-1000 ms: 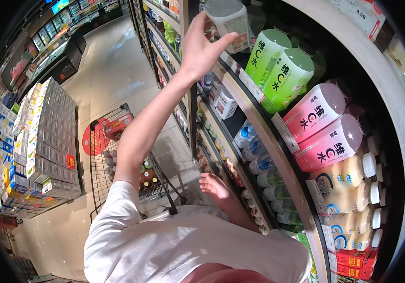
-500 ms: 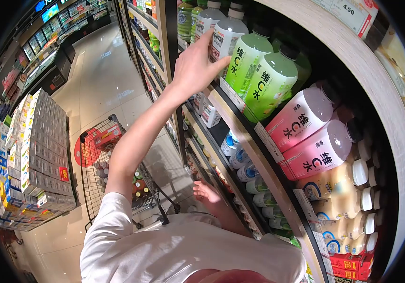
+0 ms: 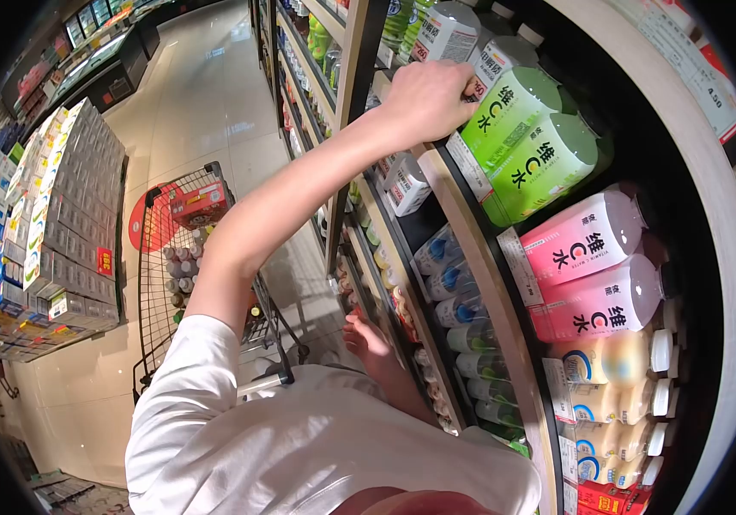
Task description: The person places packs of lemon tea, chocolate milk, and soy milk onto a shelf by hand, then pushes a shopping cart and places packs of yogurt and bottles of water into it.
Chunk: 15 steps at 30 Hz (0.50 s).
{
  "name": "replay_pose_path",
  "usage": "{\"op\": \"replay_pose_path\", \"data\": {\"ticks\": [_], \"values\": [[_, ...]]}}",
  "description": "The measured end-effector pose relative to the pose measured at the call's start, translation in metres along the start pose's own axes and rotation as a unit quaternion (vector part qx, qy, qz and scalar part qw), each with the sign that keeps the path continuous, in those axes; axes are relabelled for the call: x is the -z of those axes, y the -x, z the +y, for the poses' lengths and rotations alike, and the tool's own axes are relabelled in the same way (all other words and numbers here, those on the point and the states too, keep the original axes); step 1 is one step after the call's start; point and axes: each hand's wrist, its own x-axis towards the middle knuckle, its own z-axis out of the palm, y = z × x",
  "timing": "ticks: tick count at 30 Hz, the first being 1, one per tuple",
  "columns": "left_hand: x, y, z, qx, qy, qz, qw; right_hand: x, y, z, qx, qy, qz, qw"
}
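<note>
Left hand [image 3: 426,99] is up at the shelf edge [image 3: 471,223], fingers curled against the base of a white-labelled bottle [image 3: 495,58], right beside the green bottles [image 3: 527,142]. Right hand [image 3: 366,337] hangs low and loose by the bottom shelves, touching nothing. The wire cart [image 3: 155,257] stands behind on the aisle floor, a red box [image 3: 201,204] inside.

Two green bottles [image 3: 514,107] lie on the shelf, and two pink bottles [image 3: 587,239] lie beside them. There are two white-labelled bottles [image 3: 447,30] above. The cream bottles [image 3: 608,367] with white caps number at least four, though the edge of the view blurs them, so there may be more. Three blue-labelled bottles [image 3: 438,251] sit on the lower shelf. There is one shopping cart [image 3: 149,283], with one red box [image 3: 201,204] in it. Two hands show: the left hand [image 3: 426,96] and the right hand [image 3: 366,336].
</note>
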Motion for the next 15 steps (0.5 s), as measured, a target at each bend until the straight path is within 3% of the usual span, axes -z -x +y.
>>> {"op": "replay_pose_path", "data": {"ticks": [4, 7, 11, 15], "values": [[-0.009, -0.007, -0.003, -0.032, -0.027, 0.008, 0.999, -0.002, -0.001, 0.006, -0.001, -0.016, -0.01, 1.0], [0.0, 0.003, -0.004, -0.035, 0.035, 0.0, 0.999, -0.011, -0.004, 0.004, 0.005, -0.004, 0.001, 1.0], [0.03, 0.067, -0.022, -0.078, 0.188, 0.089, 0.975, -0.016, -0.02, 0.018, 0.028, 0.055, 0.011, 0.998], [0.038, 0.215, -0.057, 0.097, 0.322, 0.046, 0.941, -0.044, -0.016, 0.034, 0.049, 0.227, 0.011, 0.973]]}}
